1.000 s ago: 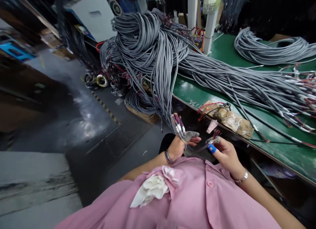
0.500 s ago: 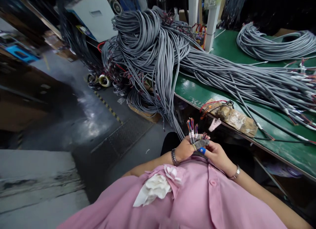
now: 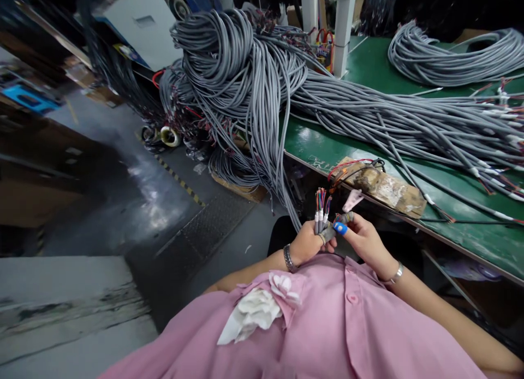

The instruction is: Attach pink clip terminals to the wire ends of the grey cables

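My left hand (image 3: pixel 308 245) is closed around a small bundle of grey cables (image 3: pixel 321 224) in front of my waist. Their white-banded ends point up, with stripped coloured wires fanning out. Grey wrapping covers the left thumb. Close beside it, my right hand (image 3: pixel 365 245) pinches thumb and forefinger together at a short tuft of coloured wires (image 3: pixel 337 218), partly hidden by the fingers. That right thumb wears a blue cover (image 3: pixel 340 228), and the forefinger a grey one. The cables' lower lengths pass behind my left hand.
A thick heap of grey cables (image 3: pixel 262 84) hangs over the edge of the green workbench (image 3: pixel 313 142). A taped wooden block (image 3: pixel 385 189) with wires and a pink clip (image 3: pixel 352 200) lies at the bench edge. A coil of cable (image 3: pixel 454 57) rests farther back.
My right hand has drawn slightly away from the left and risen, its fingers now pinched at the wire tuft. The cable ends in my left hand stand a little higher. The view has shifted slightly.
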Demonstrator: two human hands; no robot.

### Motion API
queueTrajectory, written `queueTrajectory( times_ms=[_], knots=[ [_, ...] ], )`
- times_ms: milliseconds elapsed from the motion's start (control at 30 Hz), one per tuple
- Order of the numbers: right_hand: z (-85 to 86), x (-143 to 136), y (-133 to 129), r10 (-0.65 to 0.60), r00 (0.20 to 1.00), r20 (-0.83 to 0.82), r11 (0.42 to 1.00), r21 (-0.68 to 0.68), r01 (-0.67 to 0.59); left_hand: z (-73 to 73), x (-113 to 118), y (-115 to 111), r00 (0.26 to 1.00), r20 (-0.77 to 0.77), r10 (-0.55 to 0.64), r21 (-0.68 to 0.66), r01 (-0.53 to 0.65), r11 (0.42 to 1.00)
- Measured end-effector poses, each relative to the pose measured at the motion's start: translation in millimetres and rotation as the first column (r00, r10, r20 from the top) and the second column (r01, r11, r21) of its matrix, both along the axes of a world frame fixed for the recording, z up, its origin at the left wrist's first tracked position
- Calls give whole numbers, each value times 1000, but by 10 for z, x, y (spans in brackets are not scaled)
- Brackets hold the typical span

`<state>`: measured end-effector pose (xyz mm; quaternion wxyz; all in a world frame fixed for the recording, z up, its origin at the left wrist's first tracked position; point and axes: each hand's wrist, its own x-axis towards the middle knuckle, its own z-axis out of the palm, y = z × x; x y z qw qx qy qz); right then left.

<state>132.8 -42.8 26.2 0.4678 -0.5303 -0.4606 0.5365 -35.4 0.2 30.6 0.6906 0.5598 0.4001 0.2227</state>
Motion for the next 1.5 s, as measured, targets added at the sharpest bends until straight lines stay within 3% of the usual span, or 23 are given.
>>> queueTrajectory(
  times_ms=[200,500,733,933,1300,1500],
  knots=[
    [-27,25,16,13,997,-75,995,-99,-20,-44,-3,-17,1000,-13,-7,25,8,1000],
    [247,-27,90,28,995,-100,999,-20,-31,50,6,28,998,0,-66,19,66,998],
    [48,-51,22,-81,980,-184,991,-121,59,-30,17,-11,977,126,173,-146,-154,977],
    [72,-45,-70,-44,982,-182,993,-113,24,-68,29,-17,942,167,290,-185,-259,948],
    [38,27,-17,33,973,-230,995,-85,-54,-19,7,-13,972,158,175,-169,-148,974],
    [-133,136,-12,-79,886,-456,988,-157,7,33,-37,74,973,207,101,-201,-58,978]
  ],
)
